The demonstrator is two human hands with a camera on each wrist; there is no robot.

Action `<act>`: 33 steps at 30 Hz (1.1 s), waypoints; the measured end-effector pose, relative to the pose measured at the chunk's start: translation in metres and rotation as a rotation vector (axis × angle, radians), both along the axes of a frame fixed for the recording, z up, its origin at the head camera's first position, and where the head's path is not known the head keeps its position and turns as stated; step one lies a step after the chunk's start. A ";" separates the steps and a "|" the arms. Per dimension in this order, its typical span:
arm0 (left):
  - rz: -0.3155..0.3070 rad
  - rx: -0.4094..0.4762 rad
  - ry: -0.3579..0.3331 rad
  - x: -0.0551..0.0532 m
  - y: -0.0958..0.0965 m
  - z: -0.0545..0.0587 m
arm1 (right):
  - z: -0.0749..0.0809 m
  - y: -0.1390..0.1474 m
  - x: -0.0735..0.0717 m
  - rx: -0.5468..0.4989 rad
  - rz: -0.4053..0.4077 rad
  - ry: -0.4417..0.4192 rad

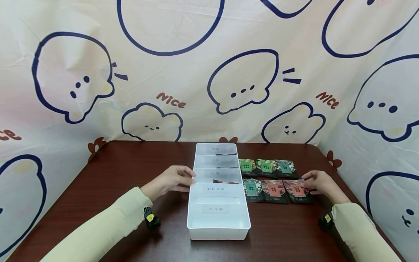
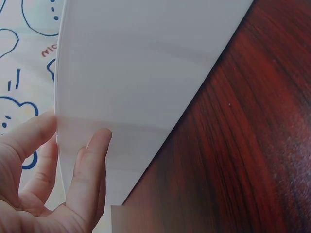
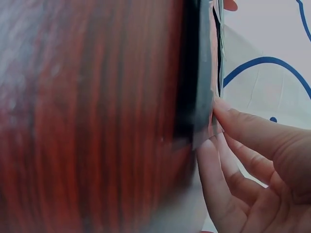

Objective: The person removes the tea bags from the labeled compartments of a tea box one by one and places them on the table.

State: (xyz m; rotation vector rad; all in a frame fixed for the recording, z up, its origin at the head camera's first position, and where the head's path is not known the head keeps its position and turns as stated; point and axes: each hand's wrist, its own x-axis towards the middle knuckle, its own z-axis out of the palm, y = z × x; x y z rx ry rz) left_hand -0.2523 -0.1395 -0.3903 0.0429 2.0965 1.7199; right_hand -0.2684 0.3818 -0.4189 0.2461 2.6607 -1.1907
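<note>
A long white divided box point(image 1: 220, 234) stands mid-table, its compartments labelled with printed characters. Thin dark packet edges show in some of its farther compartments. My left hand point(image 1: 173, 181) touches the box's left wall near the rim, its fingers loosely extended; the left wrist view shows that white wall point(image 2: 141, 77) close up. To the right of the box lie two rows of flat tea packets. At the right end of the nearer row, my right hand point(image 1: 320, 185) pinches the edge of a red-labelled tea packet point(image 1: 297, 190), seen edge-on in the right wrist view.
Another red-labelled packet point(image 1: 274, 190) and a teal-labelled packet point(image 1: 252, 189) lie beside the pinched one. Behind them are green-labelled packets point(image 1: 266, 166) and a teal one point(image 1: 286, 167). A patterned cloth point(image 1: 196, 80) hangs behind the dark wooden table point(image 1: 131, 163).
</note>
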 end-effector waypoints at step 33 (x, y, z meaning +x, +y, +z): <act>0.006 -0.007 0.001 0.000 0.000 0.000 | -0.003 -0.003 -0.002 -0.013 -0.024 -0.026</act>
